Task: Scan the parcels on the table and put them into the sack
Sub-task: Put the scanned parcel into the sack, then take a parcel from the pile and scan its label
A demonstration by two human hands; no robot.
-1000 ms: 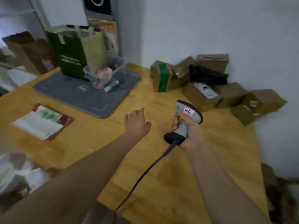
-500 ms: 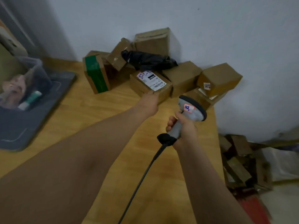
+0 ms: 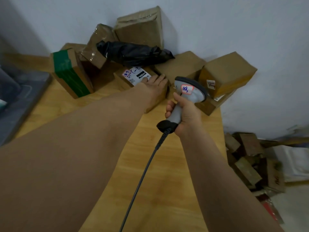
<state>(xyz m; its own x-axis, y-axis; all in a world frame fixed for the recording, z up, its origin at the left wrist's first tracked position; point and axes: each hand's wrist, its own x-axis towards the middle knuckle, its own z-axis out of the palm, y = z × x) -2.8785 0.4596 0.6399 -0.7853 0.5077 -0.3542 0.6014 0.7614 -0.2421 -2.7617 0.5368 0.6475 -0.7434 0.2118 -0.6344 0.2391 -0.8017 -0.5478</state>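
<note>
Head view gives us the left hand (image 3: 154,85) laid on the labelled parcel (image 3: 124,81) at the front of the heap on the table (image 3: 167,190), fingers reaching over its white label. Whether they have closed round the box or only rest on it we cannot tell, since the back of the hand covers the contact. The right hand (image 3: 186,115) is clamped round the grip of the scanner (image 3: 189,91), whose head points towards the heap. The main risk, as we judge it, is the heap itself: the black bag parcel (image 3: 133,52) lies on the boxes just behind the labelled one, so pulling that one out could bring the bag or a leaning box down. The fingers also cover part of the label, and a scan would likely fail unless they shift off the barcode. The cable (image 3: 142,178) trails across the wood towards us and could snag a parcel dragged back over it. The box at the right (image 3: 227,72) sits near the table's edge, and a knock could send it down among the boxes on the floor (image 3: 247,144). The sack is nowhere in view, so we cannot judge the carry. The scanner's window faces away, the label's print is too blurred to read, and the grey tray (image 3: 20,101) at the left is cut off.
</note>
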